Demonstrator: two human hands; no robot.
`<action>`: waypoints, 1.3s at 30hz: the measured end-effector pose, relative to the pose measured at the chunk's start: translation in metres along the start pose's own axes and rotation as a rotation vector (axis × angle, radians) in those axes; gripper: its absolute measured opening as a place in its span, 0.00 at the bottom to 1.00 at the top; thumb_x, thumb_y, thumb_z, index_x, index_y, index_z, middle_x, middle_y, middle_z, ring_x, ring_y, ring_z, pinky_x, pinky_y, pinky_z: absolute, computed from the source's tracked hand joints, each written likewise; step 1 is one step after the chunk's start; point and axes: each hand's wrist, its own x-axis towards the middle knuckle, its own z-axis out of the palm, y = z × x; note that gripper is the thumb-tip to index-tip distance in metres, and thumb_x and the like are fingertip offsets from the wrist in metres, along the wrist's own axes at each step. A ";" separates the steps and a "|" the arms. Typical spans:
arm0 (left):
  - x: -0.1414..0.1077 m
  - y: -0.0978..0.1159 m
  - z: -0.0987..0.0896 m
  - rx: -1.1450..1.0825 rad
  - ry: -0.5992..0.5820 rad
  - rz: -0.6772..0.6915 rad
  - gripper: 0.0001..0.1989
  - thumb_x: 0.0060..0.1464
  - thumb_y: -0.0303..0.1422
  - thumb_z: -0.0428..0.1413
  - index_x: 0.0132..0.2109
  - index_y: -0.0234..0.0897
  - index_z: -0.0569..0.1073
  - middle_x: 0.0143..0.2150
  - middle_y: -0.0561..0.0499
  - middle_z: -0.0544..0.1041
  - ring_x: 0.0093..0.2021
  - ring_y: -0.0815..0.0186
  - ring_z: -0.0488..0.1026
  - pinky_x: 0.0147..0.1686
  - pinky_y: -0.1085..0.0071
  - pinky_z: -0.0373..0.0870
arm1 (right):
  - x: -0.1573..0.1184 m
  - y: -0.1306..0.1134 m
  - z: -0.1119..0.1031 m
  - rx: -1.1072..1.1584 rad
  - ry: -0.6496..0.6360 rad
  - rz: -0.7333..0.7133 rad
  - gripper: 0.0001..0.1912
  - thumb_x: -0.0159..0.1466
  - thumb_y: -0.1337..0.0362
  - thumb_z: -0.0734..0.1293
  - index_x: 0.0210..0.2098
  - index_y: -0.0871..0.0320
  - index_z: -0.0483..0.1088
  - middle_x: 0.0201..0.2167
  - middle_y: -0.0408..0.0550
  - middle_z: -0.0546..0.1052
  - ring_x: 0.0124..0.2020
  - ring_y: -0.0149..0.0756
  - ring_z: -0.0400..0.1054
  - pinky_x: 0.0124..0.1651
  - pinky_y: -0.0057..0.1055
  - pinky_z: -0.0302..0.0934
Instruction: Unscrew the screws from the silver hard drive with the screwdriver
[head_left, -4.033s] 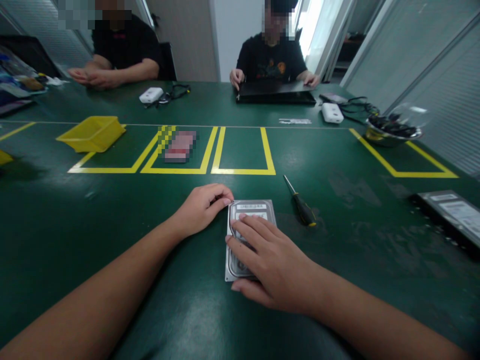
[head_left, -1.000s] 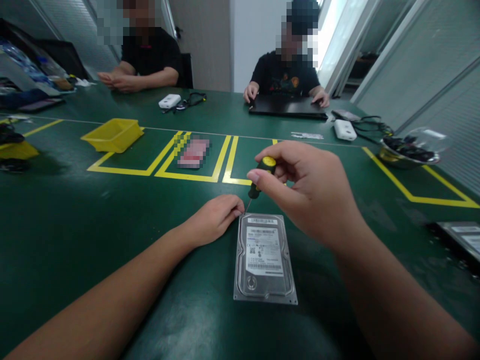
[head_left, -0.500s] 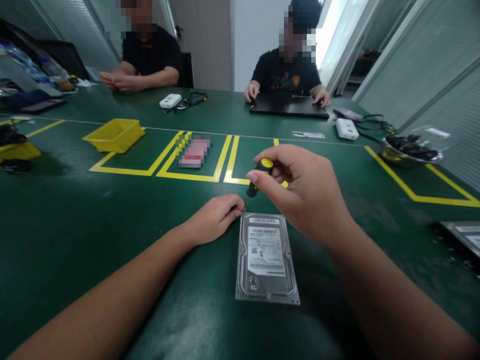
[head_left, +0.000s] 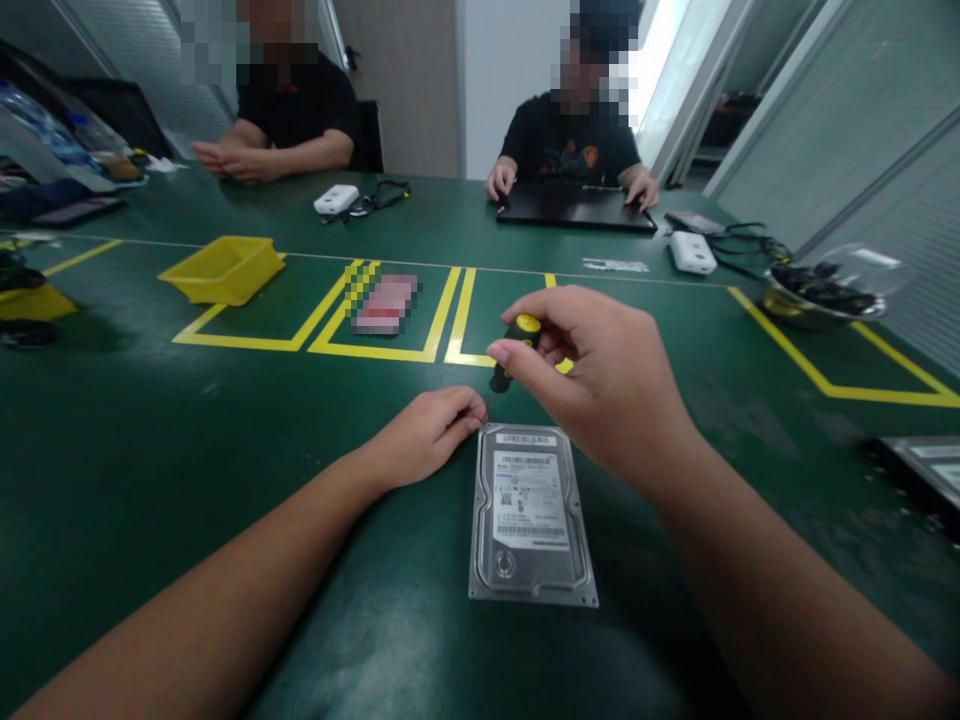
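Observation:
A silver hard drive (head_left: 529, 500) with a white label lies flat on the green table, label side up. My right hand (head_left: 592, 370) is closed around the black and yellow handle of a screwdriver (head_left: 517, 335). The screwdriver leans, its thin shaft pointing down at the far left corner of the drive. Beside that corner my left hand (head_left: 431, 435) rests on the table, thumb and fingers pinched together close to the screwdriver's tip. Whatever is between those fingertips is too small to make out.
Yellow tape squares mark the table; a yellow bin (head_left: 225, 272) and a pink item (head_left: 386, 304) lie beyond my hands. At right are a metal bowl (head_left: 814, 315) and another drive (head_left: 919, 475) among small bits. Across sit two people, one touching a black panel (head_left: 577, 208).
The view has shifted very slightly. Both hands, the screwdriver and the hard drive keep nearly the same positions.

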 end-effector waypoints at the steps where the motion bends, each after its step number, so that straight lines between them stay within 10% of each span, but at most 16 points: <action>1: 0.000 0.000 0.000 0.003 -0.001 -0.001 0.05 0.63 0.28 0.49 0.38 0.36 0.67 0.37 0.53 0.72 0.38 0.66 0.69 0.40 0.69 0.63 | 0.000 0.001 0.000 0.000 0.001 -0.001 0.13 0.63 0.57 0.68 0.39 0.61 0.75 0.30 0.45 0.74 0.30 0.30 0.63 0.35 0.30 0.54; 39: 0.001 0.001 -0.006 -0.063 0.010 -0.042 0.05 0.61 0.29 0.53 0.37 0.36 0.73 0.36 0.54 0.76 0.37 0.67 0.72 0.39 0.70 0.65 | 0.000 -0.004 -0.003 0.055 -0.079 -0.030 0.15 0.67 0.57 0.64 0.46 0.56 0.77 0.35 0.47 0.75 0.37 0.33 0.67 0.40 0.31 0.58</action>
